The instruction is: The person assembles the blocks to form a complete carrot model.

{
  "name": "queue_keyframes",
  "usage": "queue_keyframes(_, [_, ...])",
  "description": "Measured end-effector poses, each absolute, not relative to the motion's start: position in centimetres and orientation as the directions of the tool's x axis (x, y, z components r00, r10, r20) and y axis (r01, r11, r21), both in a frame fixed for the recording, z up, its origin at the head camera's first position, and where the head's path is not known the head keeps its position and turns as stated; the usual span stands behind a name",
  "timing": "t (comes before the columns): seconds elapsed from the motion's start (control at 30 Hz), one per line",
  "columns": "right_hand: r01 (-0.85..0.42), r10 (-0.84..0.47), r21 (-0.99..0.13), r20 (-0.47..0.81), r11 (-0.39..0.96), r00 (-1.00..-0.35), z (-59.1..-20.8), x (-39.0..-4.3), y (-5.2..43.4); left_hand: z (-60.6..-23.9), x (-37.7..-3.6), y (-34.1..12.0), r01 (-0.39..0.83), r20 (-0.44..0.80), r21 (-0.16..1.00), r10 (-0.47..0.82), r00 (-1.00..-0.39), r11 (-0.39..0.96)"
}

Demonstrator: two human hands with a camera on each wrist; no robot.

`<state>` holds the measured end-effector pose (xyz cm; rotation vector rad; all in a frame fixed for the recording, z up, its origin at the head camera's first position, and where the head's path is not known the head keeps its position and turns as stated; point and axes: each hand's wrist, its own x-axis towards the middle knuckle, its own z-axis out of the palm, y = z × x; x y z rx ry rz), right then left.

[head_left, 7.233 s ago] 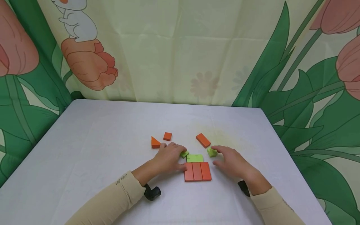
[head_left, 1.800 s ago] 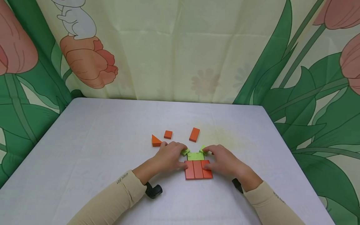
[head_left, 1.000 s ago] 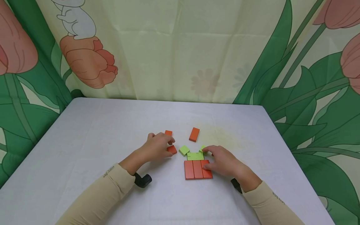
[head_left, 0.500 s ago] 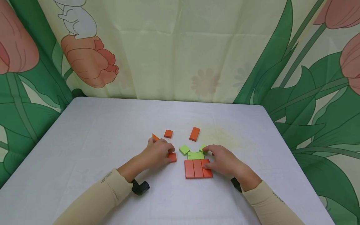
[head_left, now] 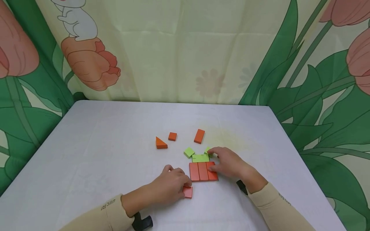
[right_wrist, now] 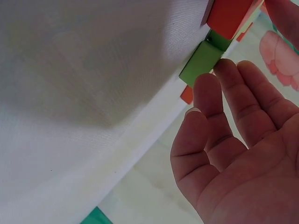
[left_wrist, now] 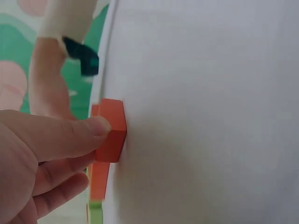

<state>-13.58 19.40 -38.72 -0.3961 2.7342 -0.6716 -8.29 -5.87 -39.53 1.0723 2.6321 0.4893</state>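
Three orange bars [head_left: 199, 171] lie side by side as one square, with a green rectangle [head_left: 200, 158] against their far edge. My left hand [head_left: 185, 186] pinches a small orange block [head_left: 188, 192] on the table just left of and below the bars; the thumb presses the small orange block's [left_wrist: 112, 130] side in the left wrist view. My right hand [head_left: 212, 159] rests with relaxed fingers on the right bar, fingertips by a small green block [head_left: 207, 150]. In the right wrist view that hand's fingers [right_wrist: 210, 93] are straight beside the green block [right_wrist: 202, 63].
A green square [head_left: 189, 152] sits left of the green rectangle. Farther back lie an orange triangle [head_left: 161, 143], a small orange square [head_left: 172, 136] and an orange rectangle [head_left: 199, 136]. The white table [head_left: 101, 144] has patterned curtains on three sides.
My left hand left the green square, took a small orange block from near the triangle and slid it toward me, to the bars' lower left. The right hand stayed put.
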Motion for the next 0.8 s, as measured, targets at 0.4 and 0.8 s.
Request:
queue_keyframes(0.4, [-0.22, -0.358, -0.501, -0.198, 0.837, -0.913, -38.8, -13.8, 19.6, -39.9, -8.4, -1.4, 0.605, -0.072, 0.429, 0.693, -0.717, 0.671])
queue_keyframes(0.8, [-0.257, -0.387, -0.504, -0.172, 0.825, -0.906, -39.0, -13.8, 20.0, -40.7, -9.8, 0.0, 0.507, -0.038, 0.482, 0.595, -0.803, 0.715])
